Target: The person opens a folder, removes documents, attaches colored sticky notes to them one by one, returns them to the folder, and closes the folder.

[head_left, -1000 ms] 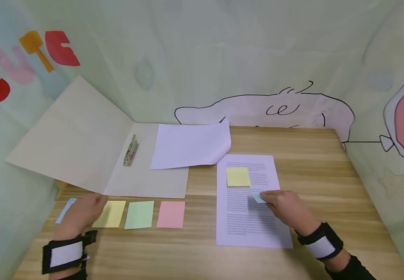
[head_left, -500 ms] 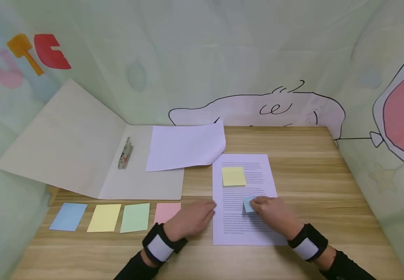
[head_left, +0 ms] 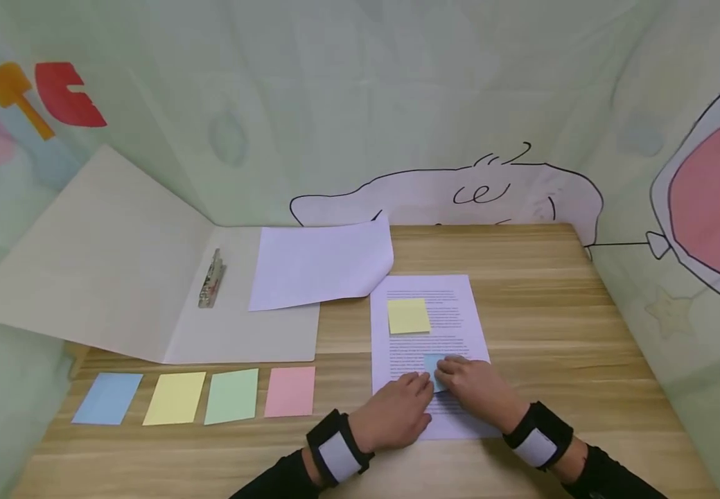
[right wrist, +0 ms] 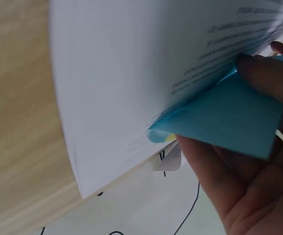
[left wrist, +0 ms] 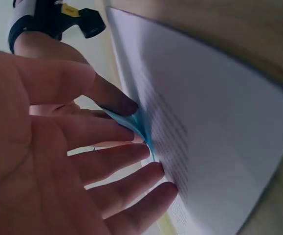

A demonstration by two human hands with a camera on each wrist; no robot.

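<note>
While the curled fingers of my right hand (head_left: 477,389) pinch the blue note (right wrist: 234,117) on the printed page (head_left: 450,336), nearer than the yellow note (head_left: 408,316), those of my left hand (head_left: 393,412) reach nearly straight, gripping nothing, to its left edge, presumably steadying it.

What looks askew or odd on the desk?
The upper white sheet looks askew: it overhangs the right edge of the open folder, and its lower right corner curls instead of lying flat. No spill or damage shows.
</note>
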